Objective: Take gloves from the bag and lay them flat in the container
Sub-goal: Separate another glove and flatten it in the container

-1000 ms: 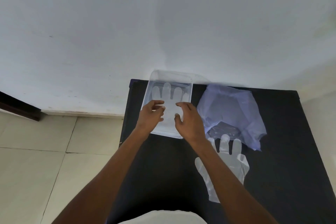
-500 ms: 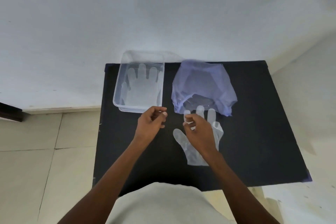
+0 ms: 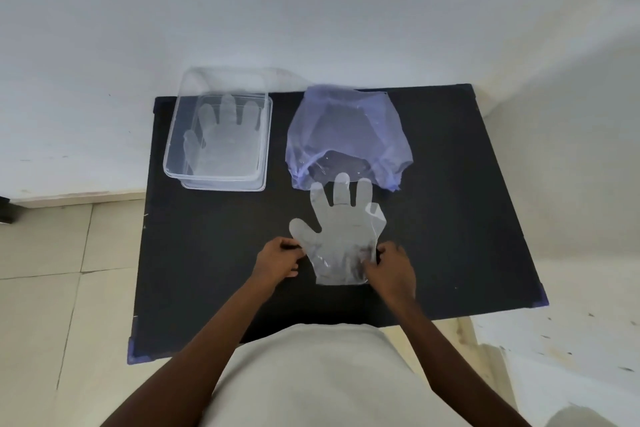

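Table (image 3: 450, 218): we see a black top filling the middle of the frame, set against a white wall, with pale floor tiles at the left.
Container (image 3: 265, 135): a clear plastic box in the upper left of the table, its far edge up against the wall.
Packed glove (image 3: 221, 146): one clear glove lies flat on the container floor, fingers pointing to the top of the frame.
Bag (image 3: 346, 121): a thin bluish plastic bag sits crumpled in the upper centre of the table, to the right of the container and apart from it; its mouth faces the bottom of the frame.
Glove (image 3: 341, 232): a second clear glove lies flat on the table just below the bag, fingers toward the bag, the fingertips reaching the bag's lower edge; its cuff points to the bottom of the frame.
Left hand (image 3: 277, 262): we see it at the glove's left cuff edge, below the thumb, fingers curled and pinching the plastic.
Right hand (image 3: 393, 269): it is at the glove's right cuff edge, fingers curled in and gripping the plastic against the table.
Person: bare forearms enter from the bottom of the frame, with a light shirt between them.
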